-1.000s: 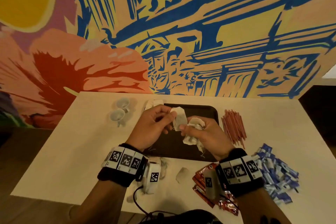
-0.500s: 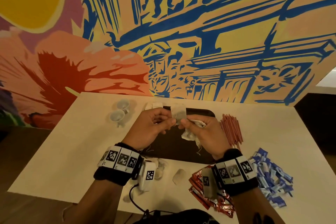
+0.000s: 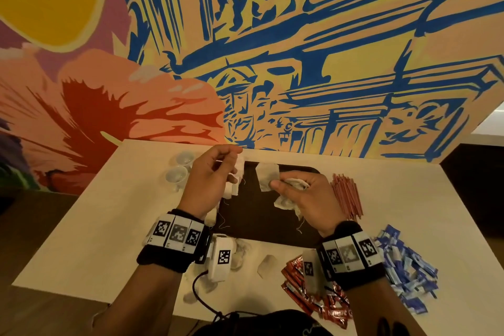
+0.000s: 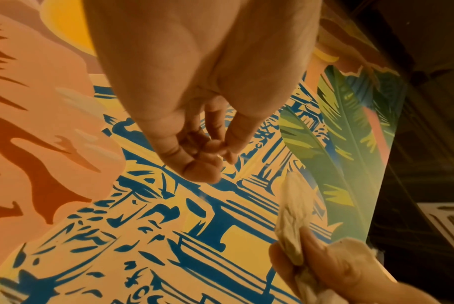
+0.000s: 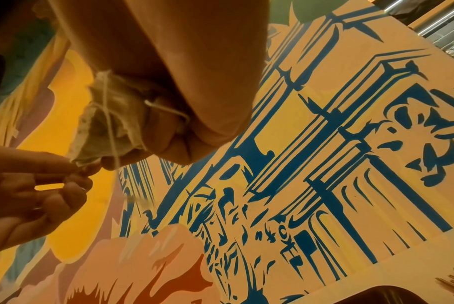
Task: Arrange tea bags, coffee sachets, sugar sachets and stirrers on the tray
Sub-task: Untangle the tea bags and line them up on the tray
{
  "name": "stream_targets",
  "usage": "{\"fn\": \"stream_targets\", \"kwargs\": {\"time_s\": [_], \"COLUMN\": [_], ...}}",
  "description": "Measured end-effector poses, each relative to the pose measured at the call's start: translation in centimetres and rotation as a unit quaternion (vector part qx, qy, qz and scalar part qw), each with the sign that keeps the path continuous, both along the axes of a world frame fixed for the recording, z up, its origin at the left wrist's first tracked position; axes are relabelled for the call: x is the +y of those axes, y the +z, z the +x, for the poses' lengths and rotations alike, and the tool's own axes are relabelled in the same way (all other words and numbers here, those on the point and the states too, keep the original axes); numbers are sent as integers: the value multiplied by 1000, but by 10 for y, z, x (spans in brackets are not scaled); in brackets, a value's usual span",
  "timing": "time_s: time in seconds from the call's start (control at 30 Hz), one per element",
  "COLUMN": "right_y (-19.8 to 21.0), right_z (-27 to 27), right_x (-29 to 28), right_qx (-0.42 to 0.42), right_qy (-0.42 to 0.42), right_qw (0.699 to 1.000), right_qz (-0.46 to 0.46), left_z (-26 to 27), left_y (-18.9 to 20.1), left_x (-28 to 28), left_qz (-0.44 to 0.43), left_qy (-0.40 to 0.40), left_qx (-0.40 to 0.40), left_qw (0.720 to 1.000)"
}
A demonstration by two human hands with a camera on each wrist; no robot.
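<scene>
My right hand [image 3: 282,183] grips a crumpled bunch of white tea bags [image 3: 286,203] above the dark tray [image 3: 259,222]; one tea bag [image 3: 267,175] sticks up from its thumb. In the right wrist view the tea bag bunch [image 5: 109,125] is wound with thin string [image 5: 111,135]. My left hand [image 3: 236,150] is raised over the tray's left edge, thumb and forefinger pinched together [image 4: 220,149], apparently on a tea bag string. More tea bags [image 3: 235,185] lie in a row along the tray's left side, partly hidden by the left hand.
Reddish stirrers [image 3: 347,198] lie right of the tray. Blue sugar sachets [image 3: 406,273] are piled at the front right, red coffee sachets [image 3: 308,290] beside them. A loose tea bag [image 3: 267,264] lies near the front. Two small clear cups [image 3: 181,169] stand left. A painted wall backs the table.
My left hand has lifted up and to the left, away from the right hand; a gap has opened between them. The right hand still holds the bunch.
</scene>
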State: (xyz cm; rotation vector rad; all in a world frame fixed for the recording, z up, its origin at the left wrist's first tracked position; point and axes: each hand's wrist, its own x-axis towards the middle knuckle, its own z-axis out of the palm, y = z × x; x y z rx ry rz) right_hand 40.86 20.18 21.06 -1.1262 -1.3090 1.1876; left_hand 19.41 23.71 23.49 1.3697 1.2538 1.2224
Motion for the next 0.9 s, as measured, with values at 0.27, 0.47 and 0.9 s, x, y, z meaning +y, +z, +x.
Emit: {"fn": "stream_targets", "kwargs": {"time_s": [0.27, 0.47, 0.9], "right_y": [-2, -4, -19], "right_z": [-4, -6, -20], "right_x": [2, 2, 30], "right_qx": [-40, -47, -82], "right_qy": [17, 59, 70], "right_qw": [999, 997, 994], "right_qz": [5, 11, 0], "left_z": [3, 0, -25], "left_y": [8, 1, 2], "left_x": [-10, -3, 15], "left_qz": [13, 23, -15], "left_qy": [-138, -110, -144], "left_qx": [48, 53, 95], "left_qw": [989, 992, 985]}}
